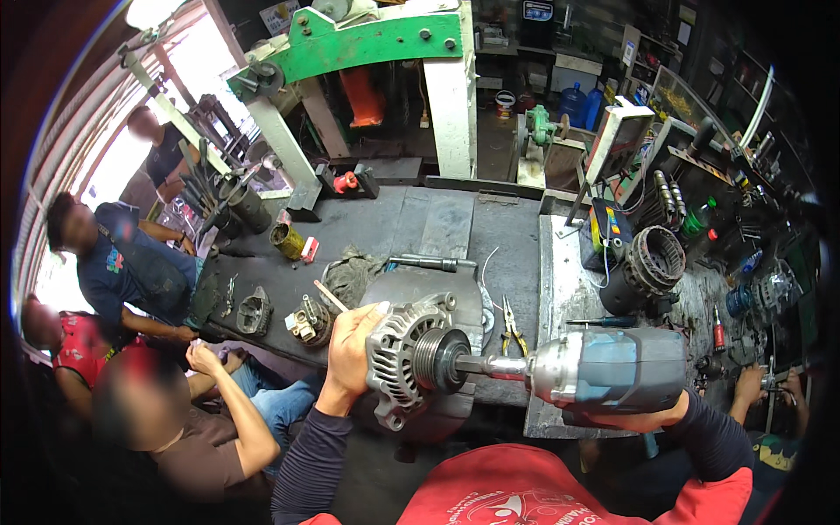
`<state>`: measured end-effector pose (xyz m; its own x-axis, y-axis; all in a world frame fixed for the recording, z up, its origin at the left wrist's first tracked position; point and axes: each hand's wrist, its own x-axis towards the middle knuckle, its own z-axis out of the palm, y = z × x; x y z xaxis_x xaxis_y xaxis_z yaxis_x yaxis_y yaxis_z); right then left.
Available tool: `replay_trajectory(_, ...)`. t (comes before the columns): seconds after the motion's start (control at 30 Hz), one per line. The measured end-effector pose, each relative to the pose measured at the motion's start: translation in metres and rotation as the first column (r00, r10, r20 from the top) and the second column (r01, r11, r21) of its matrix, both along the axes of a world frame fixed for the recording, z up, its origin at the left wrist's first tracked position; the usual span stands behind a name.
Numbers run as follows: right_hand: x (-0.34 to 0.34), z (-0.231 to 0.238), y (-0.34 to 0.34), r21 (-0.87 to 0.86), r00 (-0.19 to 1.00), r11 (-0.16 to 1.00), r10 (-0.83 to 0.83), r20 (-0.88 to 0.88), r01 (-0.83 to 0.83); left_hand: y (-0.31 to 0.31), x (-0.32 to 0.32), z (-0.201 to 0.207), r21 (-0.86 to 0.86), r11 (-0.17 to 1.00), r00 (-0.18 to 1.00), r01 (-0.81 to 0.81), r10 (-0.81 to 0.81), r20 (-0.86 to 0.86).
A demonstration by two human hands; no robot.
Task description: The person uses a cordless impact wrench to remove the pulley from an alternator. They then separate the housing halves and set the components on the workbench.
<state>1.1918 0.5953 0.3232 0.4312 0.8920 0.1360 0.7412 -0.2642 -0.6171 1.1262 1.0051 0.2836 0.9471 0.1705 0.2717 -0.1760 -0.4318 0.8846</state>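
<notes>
My left hand (348, 354) is wrapped round the side of a silver alternator (391, 360), which is held above the near edge of the bench. Its grooved pulley (427, 359) points to the right. From the right, my right hand (652, 420) grips a grey and blue impact wrench (626, 367), whose body hides most of the fingers. A long socket (497, 367) on the wrench reaches the centre of the pulley, in line with the shaft. Just beyond lie yellow-handled pliers (510, 332). A screwdriver (604, 321) rests behind the wrench.
On the dark bench (394, 214) are a grey rag (350, 278), a yellow can (286, 241) and an alternator part (308, 322). A stator ring (656, 258) and a battery (605, 232) stand right. Several people sit or stand left; another person's hands (754, 385) work far right.
</notes>
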Motion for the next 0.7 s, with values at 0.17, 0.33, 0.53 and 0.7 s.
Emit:
replay_trajectory(0.17, -0.010, 0.004, 0.001, -0.081, 0.972, 0.995, -0.076, -0.222, 0.059, 0.004, 0.010, -0.004, -0.307, 0.951, 0.988, 0.026, -0.071, -0.137)
replay_trajectory(0.33, -0.013, 0.012, 0.005, -0.049, 0.981, 0.991, -0.131, -0.145, 0.126, 0.013, -0.008, 0.035, 0.158, 0.979, 0.992, 0.128, -0.127, -0.016)
replay_trajectory(0.53, -0.011, 0.014, 0.010, -0.083, 0.963, 0.991, -0.121, -0.239, 0.104, 0.032, -0.033, 0.061, 0.586, 0.703, 0.916, 0.401, -0.308, -0.258)
replay_trajectory(0.7, -0.013, 0.017, 0.008, -0.066, 0.967, 0.992, -0.123, -0.223, 0.111, 0.025, -0.018, 0.044, 0.631, 0.684, 0.927, 0.366, -0.327, -0.183)
